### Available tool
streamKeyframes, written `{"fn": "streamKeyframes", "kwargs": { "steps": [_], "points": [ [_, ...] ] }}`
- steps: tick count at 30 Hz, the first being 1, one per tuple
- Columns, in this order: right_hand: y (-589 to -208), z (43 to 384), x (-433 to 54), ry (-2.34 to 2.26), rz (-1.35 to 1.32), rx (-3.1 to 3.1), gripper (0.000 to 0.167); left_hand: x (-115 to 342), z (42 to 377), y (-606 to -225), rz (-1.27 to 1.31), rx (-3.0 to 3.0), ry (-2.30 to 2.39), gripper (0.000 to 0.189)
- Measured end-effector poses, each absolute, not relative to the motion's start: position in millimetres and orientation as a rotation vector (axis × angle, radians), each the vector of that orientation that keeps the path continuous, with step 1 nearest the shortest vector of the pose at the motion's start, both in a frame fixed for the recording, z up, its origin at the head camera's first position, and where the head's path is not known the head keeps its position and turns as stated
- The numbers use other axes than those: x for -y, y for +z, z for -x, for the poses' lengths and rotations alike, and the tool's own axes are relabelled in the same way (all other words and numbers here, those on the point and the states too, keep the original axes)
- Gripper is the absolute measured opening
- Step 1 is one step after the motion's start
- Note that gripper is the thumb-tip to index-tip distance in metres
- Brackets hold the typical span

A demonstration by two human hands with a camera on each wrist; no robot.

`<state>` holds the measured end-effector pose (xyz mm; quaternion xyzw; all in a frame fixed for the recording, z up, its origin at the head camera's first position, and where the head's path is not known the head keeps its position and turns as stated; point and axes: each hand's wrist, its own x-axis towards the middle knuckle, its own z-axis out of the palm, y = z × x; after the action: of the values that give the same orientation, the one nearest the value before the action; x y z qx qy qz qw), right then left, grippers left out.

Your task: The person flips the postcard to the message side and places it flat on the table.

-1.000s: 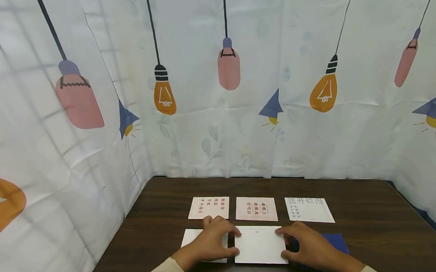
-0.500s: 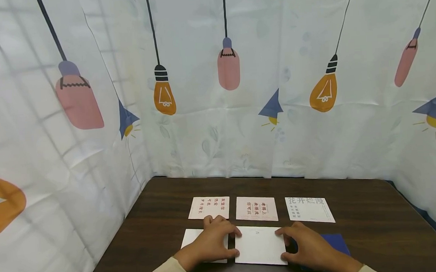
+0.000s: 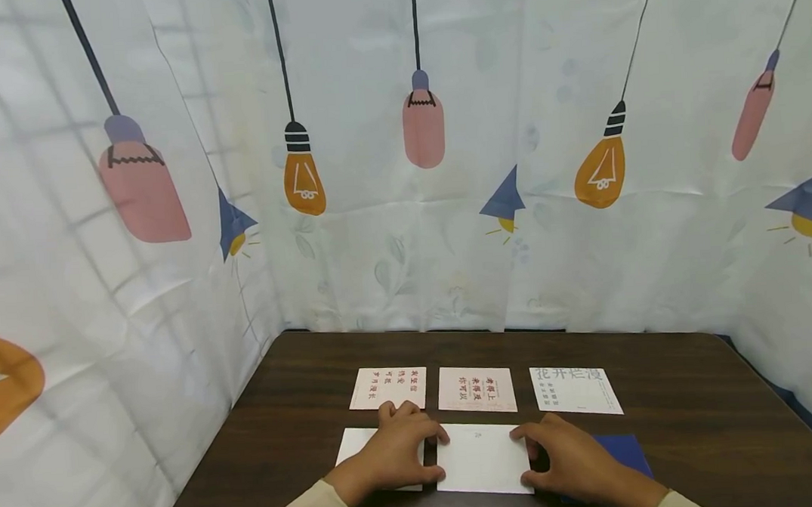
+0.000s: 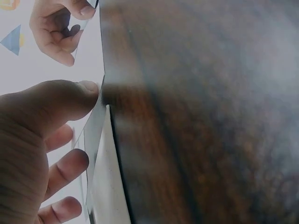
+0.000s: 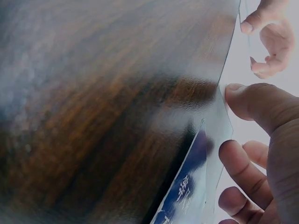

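Observation:
A white card (image 3: pixel 485 462) with a small faint mark near its top edge lies between my two hands. My left hand (image 3: pixel 397 450) holds its left side, thumb at the near corner and index finger at the far one. My right hand (image 3: pixel 571 454) grips the right side the same way. In the left wrist view the thumb (image 4: pixel 84 95) presses at the corner of the card. Under my left hand is another white card (image 3: pixel 356 439), partly covered. A blue card (image 3: pixel 625 452) with pale writing lies beneath my right hand, also partly covered.
Behind, a row of printed cards lies on the dark wooden table (image 3: pixel 713 421): a left card (image 3: pixel 378 391) and a middle card (image 3: pixel 477 402) with red characters, and a right card (image 3: pixel 582 397) with grey ones. A patterned white curtain (image 3: pixel 392 246) surrounds the table.

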<state>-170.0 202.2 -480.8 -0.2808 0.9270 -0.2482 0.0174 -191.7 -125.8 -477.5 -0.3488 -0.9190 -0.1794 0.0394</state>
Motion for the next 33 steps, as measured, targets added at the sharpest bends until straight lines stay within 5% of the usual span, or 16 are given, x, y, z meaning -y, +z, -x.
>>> {"fn": "streamKeyframes", "kwargs": {
  "steps": [33],
  "points": [
    [-480.1, 170.3, -202.5, -0.760, 0.878, -2.878, 0.054, 122.2, 194.5, -471.5, 1.129, 2.840, -0.558, 0.038]
  ]
}}
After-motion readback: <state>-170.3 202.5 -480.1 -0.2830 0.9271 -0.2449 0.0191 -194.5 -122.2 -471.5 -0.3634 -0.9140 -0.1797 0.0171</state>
